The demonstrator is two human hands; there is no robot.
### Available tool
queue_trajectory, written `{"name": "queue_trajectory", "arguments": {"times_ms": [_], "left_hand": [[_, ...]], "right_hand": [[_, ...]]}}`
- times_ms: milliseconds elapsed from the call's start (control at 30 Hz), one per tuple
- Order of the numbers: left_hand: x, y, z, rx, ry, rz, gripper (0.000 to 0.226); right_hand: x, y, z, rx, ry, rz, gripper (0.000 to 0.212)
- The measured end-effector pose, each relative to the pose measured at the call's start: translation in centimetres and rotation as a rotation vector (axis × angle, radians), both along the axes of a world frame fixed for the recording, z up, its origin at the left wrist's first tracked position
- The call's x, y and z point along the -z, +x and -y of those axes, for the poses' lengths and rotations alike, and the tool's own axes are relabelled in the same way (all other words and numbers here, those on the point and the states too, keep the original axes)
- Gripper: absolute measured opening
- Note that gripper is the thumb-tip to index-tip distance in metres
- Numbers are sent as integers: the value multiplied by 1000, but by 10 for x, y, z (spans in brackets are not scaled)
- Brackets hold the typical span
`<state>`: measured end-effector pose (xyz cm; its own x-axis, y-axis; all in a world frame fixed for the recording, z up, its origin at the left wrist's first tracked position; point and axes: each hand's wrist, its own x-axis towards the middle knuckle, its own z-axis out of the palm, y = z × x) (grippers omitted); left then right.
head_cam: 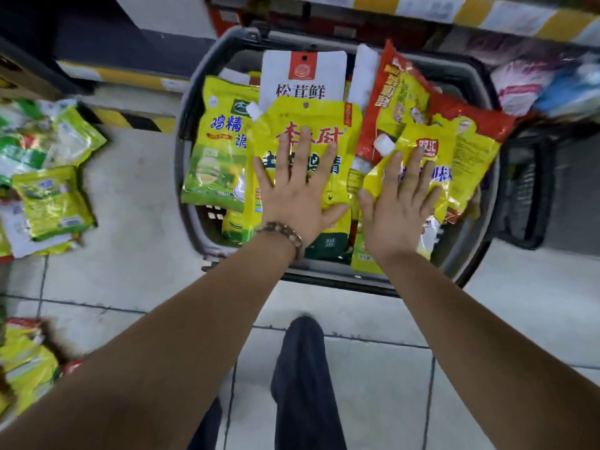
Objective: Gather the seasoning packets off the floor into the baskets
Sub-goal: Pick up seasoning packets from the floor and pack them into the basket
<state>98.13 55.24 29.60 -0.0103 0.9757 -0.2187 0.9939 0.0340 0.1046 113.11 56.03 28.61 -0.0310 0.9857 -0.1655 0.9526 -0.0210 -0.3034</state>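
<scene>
Head view, looking down. Seasoning packets (365,258) piled in a grey basket (185,134) standing on the tiled floor (136,228): large yellow packet (305,123) on top at centre, smaller yellow packet (428,146) to its right, white packet (303,76) behind, green-and-yellow packet (220,151) at left, red packets (386,92) at back right. Left hand (295,196) laid flat on the large yellow packet, fingers straight and spread, gripping nothing. Right hand (399,209) likewise flat on the smaller yellow packet, fingers spread, gripping nothing. Beaded bracelet (285,233) on the left wrist. More packets (48,196) loose on the floor well to the left of the basket, with a further heap (22,362) at lower left. Dark second basket (526,190) just beside the grey one on the right. Dark trouser leg (305,368) between the forearms, near the bottom edge. Shelf edge (487,14) with yellow strips and labels above the baskets.
</scene>
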Motion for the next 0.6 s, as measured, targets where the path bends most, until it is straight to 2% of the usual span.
{"name": "queue_trajectory", "arguments": {"times_ms": [67,133,233,300,367,467,600], "left_hand": [[6,0,3,-2,-13,-56,89],[4,0,1,21,-47,-18,88],[-15,-8,-4,41,-164,101,85],[-32,-22,-3,-8,-204,278,77],[-49,-44,4,-143,-194,524,65],[-70,-92,29,-498,-105,833,43],[-79,-189,77,-955,-63,961,28]], "right_hand": [[4,0,1,16,-12,14,72],[1,0,0,12,-43,59,74],[-12,0,-2,11,-123,56,72],[-30,-6,0,-4,-120,38,67],[-51,-22,3,-59,-70,5,61],[-83,-69,9,-189,-34,-139,56],[-108,-169,27,-348,-160,-305,53]]}}
